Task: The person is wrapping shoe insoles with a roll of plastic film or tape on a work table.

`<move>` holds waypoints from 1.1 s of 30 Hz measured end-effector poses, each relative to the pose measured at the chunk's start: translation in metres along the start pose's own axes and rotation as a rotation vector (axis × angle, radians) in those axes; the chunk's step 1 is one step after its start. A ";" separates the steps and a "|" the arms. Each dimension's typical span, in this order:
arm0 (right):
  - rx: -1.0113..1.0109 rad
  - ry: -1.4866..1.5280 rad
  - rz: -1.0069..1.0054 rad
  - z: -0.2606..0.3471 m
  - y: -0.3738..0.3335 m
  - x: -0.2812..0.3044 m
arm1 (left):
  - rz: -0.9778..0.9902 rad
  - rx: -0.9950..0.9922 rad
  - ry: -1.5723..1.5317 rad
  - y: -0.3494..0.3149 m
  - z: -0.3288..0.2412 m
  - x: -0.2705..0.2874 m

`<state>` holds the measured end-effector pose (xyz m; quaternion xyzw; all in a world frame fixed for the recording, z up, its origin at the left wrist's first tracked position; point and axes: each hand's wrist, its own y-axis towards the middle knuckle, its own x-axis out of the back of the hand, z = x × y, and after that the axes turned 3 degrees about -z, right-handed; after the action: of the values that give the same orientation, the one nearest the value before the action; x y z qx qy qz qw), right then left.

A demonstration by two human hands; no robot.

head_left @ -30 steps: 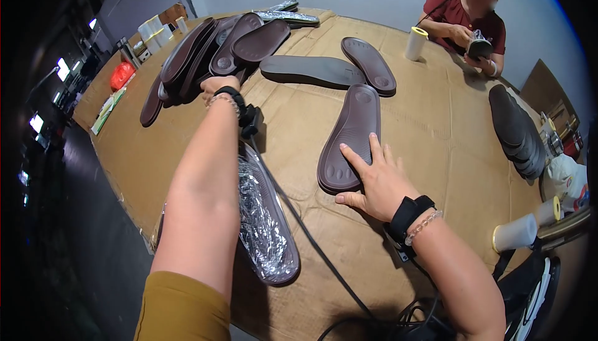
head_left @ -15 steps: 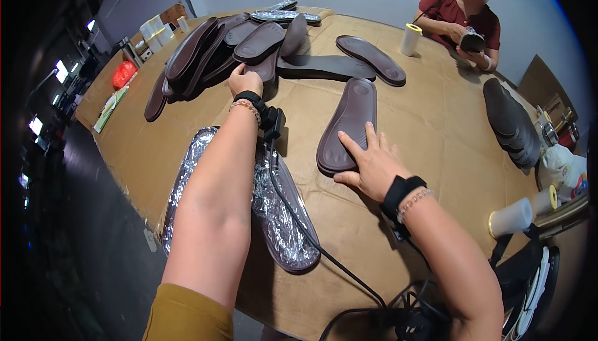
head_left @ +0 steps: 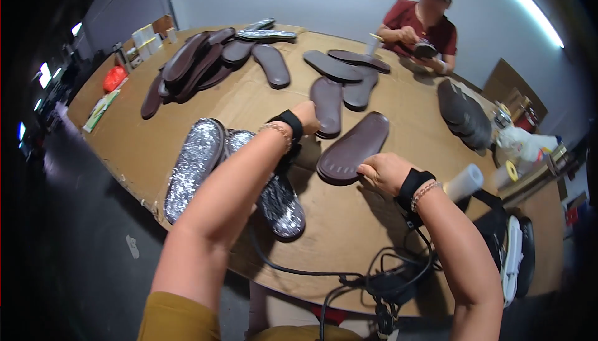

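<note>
My right hand (head_left: 387, 173) pinches the near right edge of a dark brown shoe sole (head_left: 354, 146), which lies toe away, tilted to the right. Just to its left, my left hand (head_left: 305, 117) is closed at the left edge of another brown sole (head_left: 326, 101); its fingertips are partly hidden. Beyond them several more soles (head_left: 332, 66) overlap. Beneath and beside my left forearm lie two soles wrapped in shiny clear film, one left of the arm (head_left: 194, 166) and one partly covered by it (head_left: 283, 207).
A heap of brown soles (head_left: 187, 61) lies far left, near a red bag (head_left: 114, 79). Across the table a person (head_left: 423, 26) holds a dark item. Stacked dark soles (head_left: 463, 115), film rolls (head_left: 464, 183) and a white bag (head_left: 522, 145) line the right. Black cables (head_left: 367, 272) coil at the near edge.
My left hand has moved right, from the heap to beside the right-hand sole. Brown soles now lie spread farther right. My right hand has gone from lying spread on its sole to pinching the edge.
</note>
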<state>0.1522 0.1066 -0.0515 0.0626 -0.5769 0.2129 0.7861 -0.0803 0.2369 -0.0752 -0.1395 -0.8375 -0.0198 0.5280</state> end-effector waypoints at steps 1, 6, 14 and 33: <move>0.001 0.020 0.035 -0.002 -0.016 0.005 | 0.015 -0.073 0.029 -0.012 -0.006 0.000; 0.122 0.265 -0.519 -0.016 -0.088 0.025 | 0.053 -0.453 0.291 -0.172 -0.056 0.000; -0.290 0.247 -1.101 -0.135 -0.175 0.010 | -0.036 -0.455 0.466 -0.267 -0.011 -0.046; -0.408 0.478 -1.110 -0.134 -0.128 -0.036 | -0.231 0.460 0.328 -0.275 0.047 -0.025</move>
<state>0.3138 0.0281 -0.1099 0.1520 -0.2964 -0.3321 0.8825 -0.1817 -0.0239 -0.0874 0.0848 -0.7338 0.0880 0.6683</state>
